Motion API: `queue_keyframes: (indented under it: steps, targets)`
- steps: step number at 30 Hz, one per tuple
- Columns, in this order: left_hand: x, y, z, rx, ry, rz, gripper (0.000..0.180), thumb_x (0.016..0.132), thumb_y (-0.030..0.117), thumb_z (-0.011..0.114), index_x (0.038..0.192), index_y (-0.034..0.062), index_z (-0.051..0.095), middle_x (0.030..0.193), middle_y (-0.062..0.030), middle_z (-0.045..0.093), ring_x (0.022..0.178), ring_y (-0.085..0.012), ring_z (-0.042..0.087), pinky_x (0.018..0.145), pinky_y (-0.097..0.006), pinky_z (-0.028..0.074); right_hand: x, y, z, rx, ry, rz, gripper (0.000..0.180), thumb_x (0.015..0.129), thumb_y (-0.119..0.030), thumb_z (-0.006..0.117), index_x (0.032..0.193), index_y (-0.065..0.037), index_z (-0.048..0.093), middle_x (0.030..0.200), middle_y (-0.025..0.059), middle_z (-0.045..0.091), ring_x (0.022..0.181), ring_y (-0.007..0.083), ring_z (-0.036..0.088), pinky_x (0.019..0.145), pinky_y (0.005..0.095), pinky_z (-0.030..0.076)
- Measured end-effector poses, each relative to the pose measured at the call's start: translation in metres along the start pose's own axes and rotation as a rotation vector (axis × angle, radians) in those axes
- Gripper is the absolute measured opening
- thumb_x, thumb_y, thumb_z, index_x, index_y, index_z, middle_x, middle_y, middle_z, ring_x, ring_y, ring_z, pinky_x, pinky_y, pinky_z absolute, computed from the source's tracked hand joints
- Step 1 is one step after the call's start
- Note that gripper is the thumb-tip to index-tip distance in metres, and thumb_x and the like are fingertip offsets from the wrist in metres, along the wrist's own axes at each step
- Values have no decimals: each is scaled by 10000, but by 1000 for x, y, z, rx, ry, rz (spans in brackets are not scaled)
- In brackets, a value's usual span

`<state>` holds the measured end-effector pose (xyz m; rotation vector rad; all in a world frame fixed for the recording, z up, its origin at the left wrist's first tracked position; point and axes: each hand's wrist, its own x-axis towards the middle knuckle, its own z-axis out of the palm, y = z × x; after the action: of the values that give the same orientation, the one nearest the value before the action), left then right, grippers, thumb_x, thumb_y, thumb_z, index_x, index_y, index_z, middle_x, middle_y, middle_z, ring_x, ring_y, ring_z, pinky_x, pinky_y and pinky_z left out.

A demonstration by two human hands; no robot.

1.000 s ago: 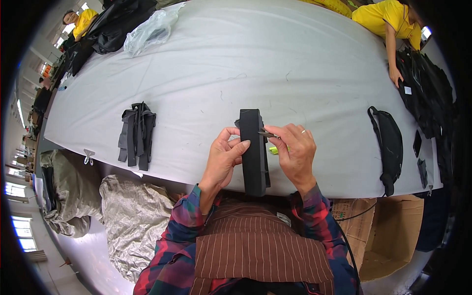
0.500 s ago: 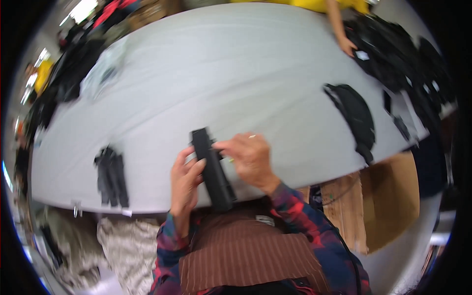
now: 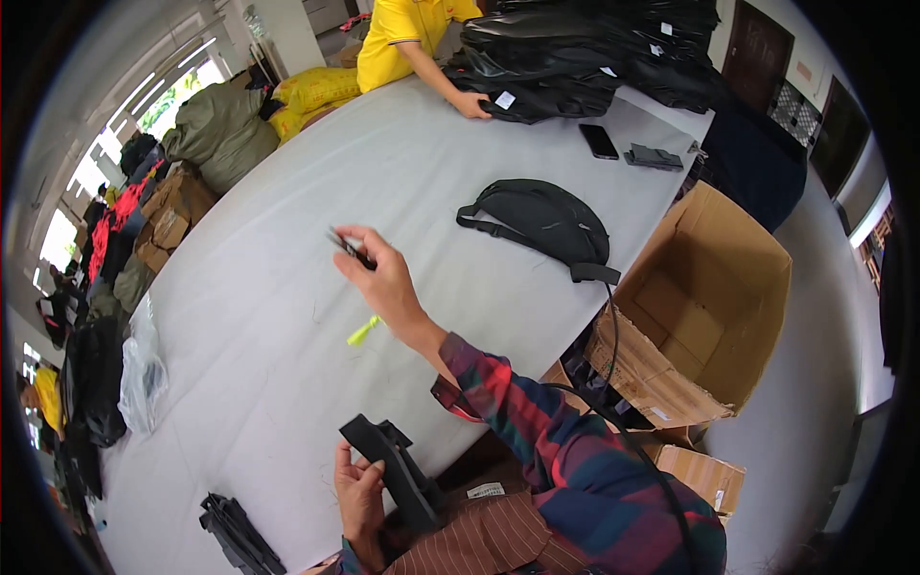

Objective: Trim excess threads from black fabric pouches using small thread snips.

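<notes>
In my left hand (image 3: 358,496), at the near edge of the table, is a long, flat, black folded fabric piece (image 3: 391,468), pinched between thumb and fingers. My right hand (image 3: 385,286) is raised over the middle of the table, closed on a small dark pointed tool (image 3: 353,251), which looks like thread snips. A yellow-green ribbon (image 3: 363,332) shows just below that hand; whether it hangs from the tool or lies on the table I cannot tell. A bundle of dark straps (image 3: 238,535) lies left of my left hand. To the right rests a black waist bag (image 3: 539,220).
Beyond the grey table (image 3: 259,287), a person in yellow (image 3: 407,38) touches a pile of black goods (image 3: 546,72). A phone (image 3: 599,142) and a dark folded piece (image 3: 654,156) lie far right. An open cardboard box (image 3: 685,316) stands by the right edge; clear plastic (image 3: 142,369) lies left.
My right hand has left the black piece and moved up and away over the table. My left hand still holds the piece. The view has turned to the right.
</notes>
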<state>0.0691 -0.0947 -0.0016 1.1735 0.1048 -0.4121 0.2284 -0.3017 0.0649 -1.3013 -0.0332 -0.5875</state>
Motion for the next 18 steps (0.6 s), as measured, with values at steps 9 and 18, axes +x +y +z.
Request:
queue_keyframes:
  steps: [9,18]
  targets:
    - [21,1,-14,25,-26,-58,511,818,-122,479,1274,78,362,1078,-186,623,931,-227,642,718,-308,544,198,30,-70,-217,602,79,162,902,-221,525,947,-76,583,951,120,647,883,317,615,760,401,456]
    - [50,-14,-27,-70,131,-142,353,820,-26,515,1162,48,471,1051,-119,601,924,-217,611,823,-358,526,217,-12,-343,-1415,794,127,234,802,-176,589,1021,-199,669,939,128,685,918,323,662,757,432,523]
